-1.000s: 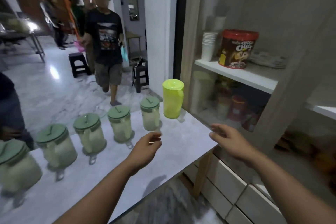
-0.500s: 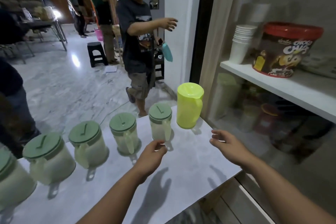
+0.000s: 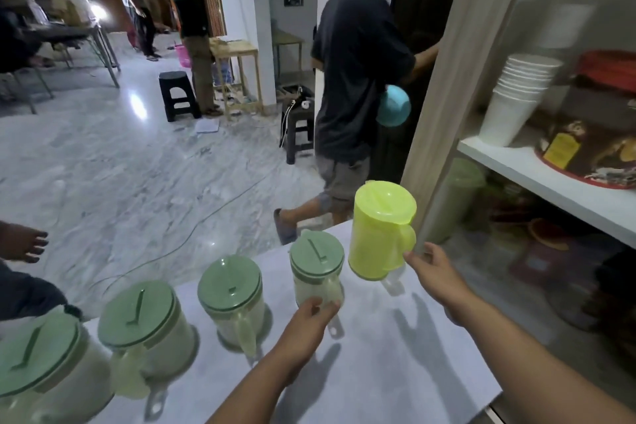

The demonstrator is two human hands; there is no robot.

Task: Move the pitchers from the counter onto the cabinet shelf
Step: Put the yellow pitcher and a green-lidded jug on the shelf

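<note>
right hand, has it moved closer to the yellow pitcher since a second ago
Yes. The right hand has gone forward across the counter; its fingertips now reach the yellow pitcher at the handle, where before a clear gap lay between them.

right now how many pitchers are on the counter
5. Four green-lidded ones in a row: far left, next, middle, and one at the left hand. The yellow pitcher stands by the right hand. More may sit off-frame left.

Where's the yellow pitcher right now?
In the head view the yellow pitcher stands at the counter's far right end, beside the cabinet frame, just right of the nearest green-lidded pitcher; the right hand reaches its handle.
</note>
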